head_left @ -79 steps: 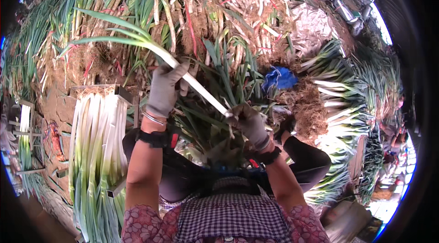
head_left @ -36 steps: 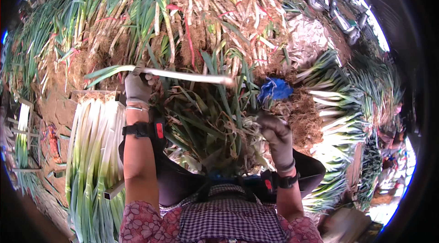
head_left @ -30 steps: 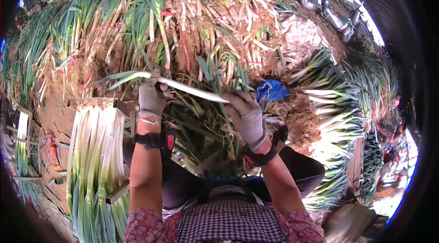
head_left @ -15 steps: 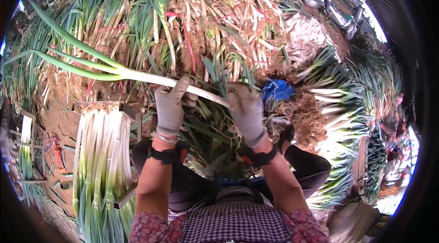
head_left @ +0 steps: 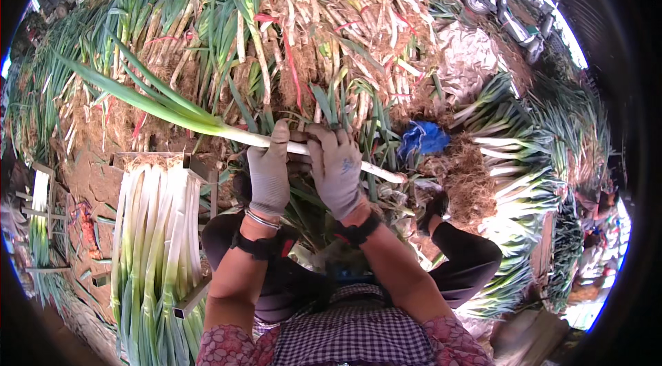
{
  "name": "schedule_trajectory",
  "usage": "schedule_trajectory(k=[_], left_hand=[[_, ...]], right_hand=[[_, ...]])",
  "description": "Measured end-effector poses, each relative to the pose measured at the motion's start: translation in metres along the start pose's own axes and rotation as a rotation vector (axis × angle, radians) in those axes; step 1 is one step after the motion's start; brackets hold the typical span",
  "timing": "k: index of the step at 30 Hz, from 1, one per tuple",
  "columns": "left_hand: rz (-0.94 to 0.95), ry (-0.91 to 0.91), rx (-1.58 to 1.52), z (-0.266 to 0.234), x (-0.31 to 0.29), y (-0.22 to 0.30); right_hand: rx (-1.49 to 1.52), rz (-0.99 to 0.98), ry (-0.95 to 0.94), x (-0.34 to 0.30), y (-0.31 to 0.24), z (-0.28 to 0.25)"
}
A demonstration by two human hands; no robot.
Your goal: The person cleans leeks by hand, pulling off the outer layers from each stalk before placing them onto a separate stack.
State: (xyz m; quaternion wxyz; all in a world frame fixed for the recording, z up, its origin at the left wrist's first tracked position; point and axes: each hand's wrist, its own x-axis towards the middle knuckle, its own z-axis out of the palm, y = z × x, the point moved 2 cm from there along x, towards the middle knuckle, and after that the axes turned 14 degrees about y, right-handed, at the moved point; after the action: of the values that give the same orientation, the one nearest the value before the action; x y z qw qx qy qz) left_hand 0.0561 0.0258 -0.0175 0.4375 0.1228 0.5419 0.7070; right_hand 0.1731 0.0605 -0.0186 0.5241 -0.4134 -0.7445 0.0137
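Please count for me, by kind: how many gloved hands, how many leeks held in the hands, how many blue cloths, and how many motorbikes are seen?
Grey knitted gloved hands: 2, left hand and right hand
Long white-and-green leek held in both: 1
Crumpled blue cloth: 1
Parked motorbike: 1
Total: 5

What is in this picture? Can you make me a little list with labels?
Place: outdoor ground with heaps of leeks
Left hand: grey glove, gripping the white stalk of a long leek
Right hand: grey glove, gripping the same stalk beside the left
Leek: roughly level, green leaves to the left
Cleaned leeks: stacked in a rack at the left
Unsorted pile: ahead, soil on it
Blue cloth: right of the hands
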Motion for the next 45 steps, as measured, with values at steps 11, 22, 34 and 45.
schedule_trajectory(k=[11,22,34,45], left_hand=[[0.148,-0.222,0.108,-0.009,-0.003,0.004],[0.225,-0.117,0.081,-0.002,-0.003,0.018],[0.28,-0.2,0.069,-0.001,-0.001,0.012],[0.234,-0.034,0.098,-0.008,0.001,0.027]], right_hand=[[0.237,0.573,-0.368,0.009,0.07,0.005],[0.632,1.058,-0.079,-0.01,0.072,-0.051],[0.504,0.878,-0.178,-0.005,0.049,-0.056],[0.358,1.006,-0.139,-0.023,0.11,-0.069]])
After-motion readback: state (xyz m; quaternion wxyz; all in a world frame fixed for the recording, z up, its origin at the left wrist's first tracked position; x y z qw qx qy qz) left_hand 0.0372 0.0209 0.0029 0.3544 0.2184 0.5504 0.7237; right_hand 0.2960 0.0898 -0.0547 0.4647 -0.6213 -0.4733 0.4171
